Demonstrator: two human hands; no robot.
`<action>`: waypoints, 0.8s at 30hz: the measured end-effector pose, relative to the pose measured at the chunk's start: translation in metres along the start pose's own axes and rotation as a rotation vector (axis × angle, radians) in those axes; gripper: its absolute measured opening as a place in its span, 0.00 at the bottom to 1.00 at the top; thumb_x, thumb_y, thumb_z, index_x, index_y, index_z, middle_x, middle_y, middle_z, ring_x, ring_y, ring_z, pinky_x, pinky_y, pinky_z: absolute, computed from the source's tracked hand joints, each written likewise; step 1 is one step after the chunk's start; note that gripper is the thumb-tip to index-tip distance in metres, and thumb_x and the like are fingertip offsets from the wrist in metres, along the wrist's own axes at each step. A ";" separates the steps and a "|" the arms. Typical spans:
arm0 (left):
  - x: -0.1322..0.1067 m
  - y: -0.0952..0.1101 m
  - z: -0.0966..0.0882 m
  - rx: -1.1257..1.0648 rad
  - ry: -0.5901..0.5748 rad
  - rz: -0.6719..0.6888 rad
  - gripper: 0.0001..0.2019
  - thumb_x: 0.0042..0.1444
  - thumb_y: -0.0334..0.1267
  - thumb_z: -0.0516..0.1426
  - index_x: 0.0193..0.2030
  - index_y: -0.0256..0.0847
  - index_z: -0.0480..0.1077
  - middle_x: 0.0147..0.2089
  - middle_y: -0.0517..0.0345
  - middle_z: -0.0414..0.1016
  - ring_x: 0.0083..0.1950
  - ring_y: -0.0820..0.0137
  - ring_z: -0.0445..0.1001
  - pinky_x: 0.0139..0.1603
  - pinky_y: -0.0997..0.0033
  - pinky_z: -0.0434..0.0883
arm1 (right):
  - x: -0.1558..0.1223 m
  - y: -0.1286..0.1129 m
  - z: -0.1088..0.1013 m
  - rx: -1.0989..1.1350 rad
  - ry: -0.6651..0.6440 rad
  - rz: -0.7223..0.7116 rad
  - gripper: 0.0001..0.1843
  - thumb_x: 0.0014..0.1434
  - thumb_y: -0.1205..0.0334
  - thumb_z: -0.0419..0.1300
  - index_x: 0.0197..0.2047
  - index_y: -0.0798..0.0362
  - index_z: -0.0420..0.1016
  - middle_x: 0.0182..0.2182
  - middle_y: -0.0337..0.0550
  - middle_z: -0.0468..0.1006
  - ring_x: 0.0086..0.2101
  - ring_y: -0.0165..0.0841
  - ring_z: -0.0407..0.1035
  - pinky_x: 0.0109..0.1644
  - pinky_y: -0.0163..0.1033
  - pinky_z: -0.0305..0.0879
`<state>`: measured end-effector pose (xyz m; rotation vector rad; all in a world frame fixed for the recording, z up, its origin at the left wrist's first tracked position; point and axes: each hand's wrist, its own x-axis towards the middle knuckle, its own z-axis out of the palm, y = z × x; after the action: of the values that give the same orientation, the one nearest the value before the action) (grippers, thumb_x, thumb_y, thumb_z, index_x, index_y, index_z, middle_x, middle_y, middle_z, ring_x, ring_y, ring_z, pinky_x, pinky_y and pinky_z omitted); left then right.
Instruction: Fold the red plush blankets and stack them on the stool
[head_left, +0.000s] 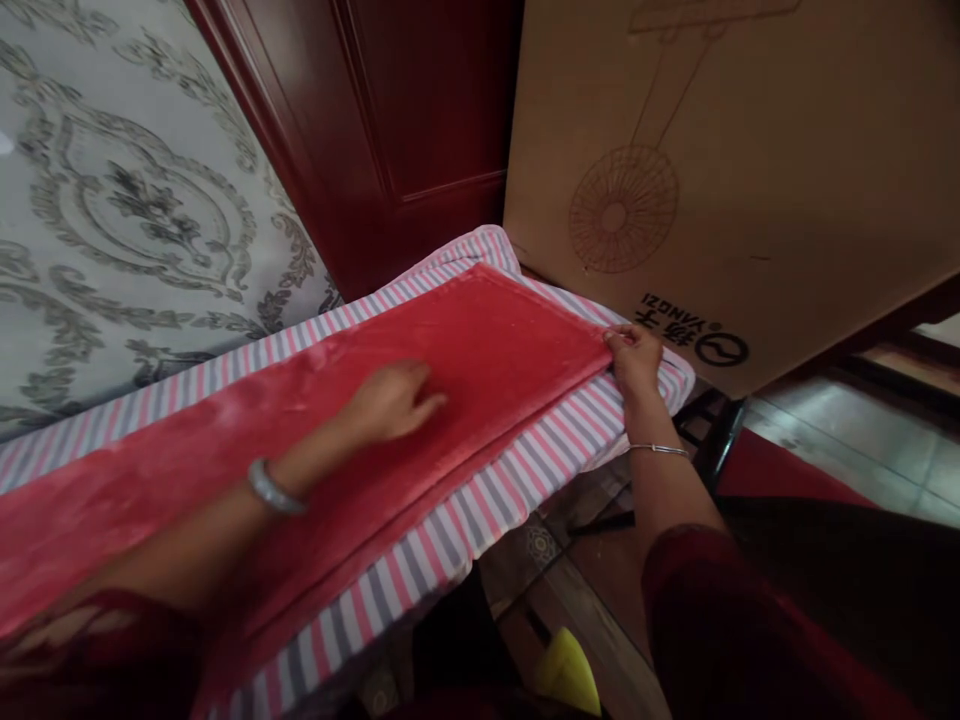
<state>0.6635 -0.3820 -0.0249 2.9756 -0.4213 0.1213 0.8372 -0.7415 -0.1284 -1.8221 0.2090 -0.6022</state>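
**Red cloth laid along a striped padded board, with two bare hands at it**

Nearest, at the bottom, are the person's dark red sleeves. Between them, low down, a bright yellow object shows only in part; I cannot tell what it is. Patterned floor is visible below the board.

The board runs from the near left to the far right, in a cover striped pink, grey and white. The red cloth lies lengthwise on top, leaving striped borders along both long sides. A fold or second layer runs along its near edge.

The left hand, slightly blurred, is over the middle of the cloth, its fingers loosely curled and thumb held apart. Whether it touches or pinches the fabric, I cannot tell. A wide, pale bracelet circles that wrist. At the right end, the right hand pinches the cloth's near corner between thumb and fingers; a thin bracelet circles its wrist.

Beyond the right end stands a large cardboard box, printed with an upside-down fan and "YANGZI". Far centre is a dark red door-like panel; far left, grey-and-white patterned wallpaper.
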 end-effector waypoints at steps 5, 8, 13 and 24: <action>-0.039 0.063 0.025 0.012 -0.144 0.078 0.10 0.65 0.42 0.54 0.46 0.40 0.70 0.45 0.49 0.74 0.44 0.62 0.75 0.44 0.63 0.71 | -0.002 -0.008 -0.001 -0.004 -0.015 0.018 0.08 0.45 0.60 0.62 0.30 0.54 0.76 0.22 0.35 0.69 0.28 0.34 0.64 0.39 0.40 0.63; -0.043 0.069 0.029 0.050 -0.114 0.015 0.09 0.67 0.35 0.50 0.46 0.40 0.71 0.44 0.49 0.74 0.46 0.62 0.76 0.46 0.63 0.71 | -0.002 -0.010 -0.001 0.025 -0.005 0.018 0.07 0.45 0.60 0.62 0.29 0.54 0.75 0.22 0.35 0.70 0.28 0.34 0.65 0.40 0.40 0.64; -0.047 0.078 0.032 0.120 -0.110 0.055 0.10 0.69 0.36 0.49 0.46 0.39 0.71 0.45 0.48 0.75 0.48 0.61 0.75 0.48 0.63 0.70 | -0.002 -0.011 0.001 0.068 0.032 0.022 0.08 0.45 0.60 0.61 0.30 0.54 0.75 0.24 0.36 0.71 0.29 0.35 0.66 0.41 0.41 0.65; -0.116 0.065 0.039 0.139 0.085 -0.010 0.08 0.63 0.33 0.54 0.47 0.38 0.70 0.46 0.45 0.71 0.47 0.57 0.71 0.47 0.56 0.70 | -0.001 0.000 -0.003 -0.046 -0.001 -0.054 0.07 0.45 0.61 0.60 0.29 0.53 0.73 0.22 0.34 0.68 0.29 0.35 0.64 0.42 0.43 0.66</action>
<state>0.5371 -0.4178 -0.0669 3.0937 -0.4028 0.2855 0.8349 -0.7433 -0.1279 -1.8776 0.1741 -0.6389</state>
